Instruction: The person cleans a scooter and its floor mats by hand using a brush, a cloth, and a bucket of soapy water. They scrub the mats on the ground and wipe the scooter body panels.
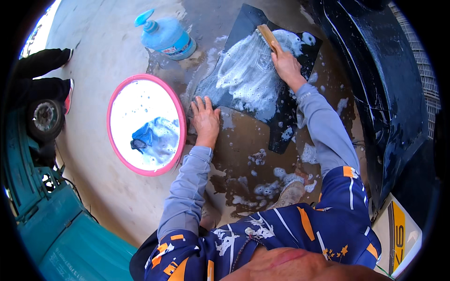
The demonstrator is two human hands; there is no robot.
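Observation:
A black car floor mat [281, 117] lies on the wet floor, much of it coated in white suds. My right hand [287, 65] grips a wooden scrubbing brush [266, 36] over the mat's far, soapy part. Flat on the mat's left edge rests my left hand [205, 120], fingers spread and holding nothing. Just left of that hand stands a pink-rimmed basin [183, 126] of foamy water, with a blue cloth [157, 133] partly sunk in it. Beyond the basin is a pump bottle [167, 38] of light blue liquid.
Large black panels [375, 93] line the right side. At the lower left is a teal vehicle [61, 239] with a small wheel [45, 120]. Another person's legs in dark trousers [44, 63] stand at the far left. Foam patches [267, 189] dot the wet floor near my shoe [289, 193].

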